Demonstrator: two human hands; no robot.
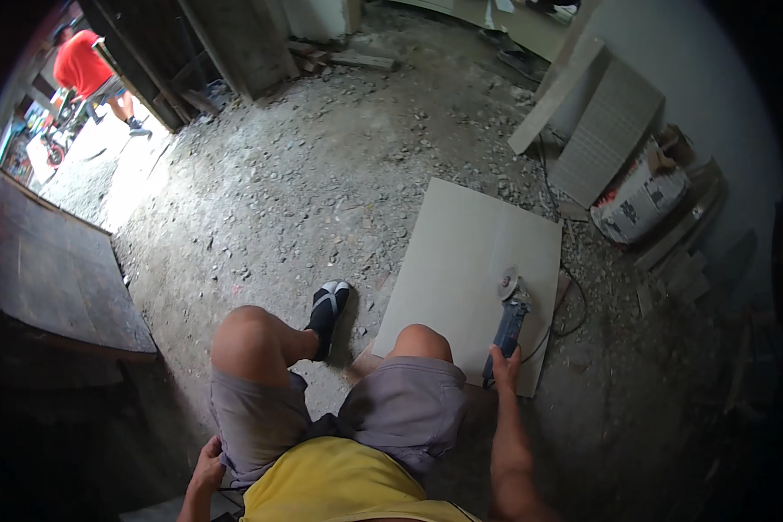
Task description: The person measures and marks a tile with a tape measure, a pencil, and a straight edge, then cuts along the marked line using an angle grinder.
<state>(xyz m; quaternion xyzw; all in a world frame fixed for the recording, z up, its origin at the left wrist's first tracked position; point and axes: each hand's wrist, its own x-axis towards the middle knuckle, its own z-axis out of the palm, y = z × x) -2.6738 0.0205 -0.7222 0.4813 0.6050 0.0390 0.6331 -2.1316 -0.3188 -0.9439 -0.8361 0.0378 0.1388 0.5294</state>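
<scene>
My right hand [505, 364] is closed around the rear of a blue-and-black angle grinder [510, 326]. The grinder's round disc [508, 280] points away from me, over a large pale tile [470, 261] on the ground; whether the disc touches the tile I cannot make out. A dark cord [576, 317] loops beside the tile's right edge. Down by my left hip, my left hand [207, 465] has its fingers curled at the side of my grey shorts [252, 418]. What those fingers hold, if anything, is hidden. My knee partly covers the tile's near left edge.
Gravel and rubble [322, 157] cover the floor. Against the right wall lean a tile [607, 130] and a board [555, 100], with a white sack [639, 204] alongside. A dark curved panel [52, 270] stands at left. Beyond the bright doorway is a person in red [83, 65].
</scene>
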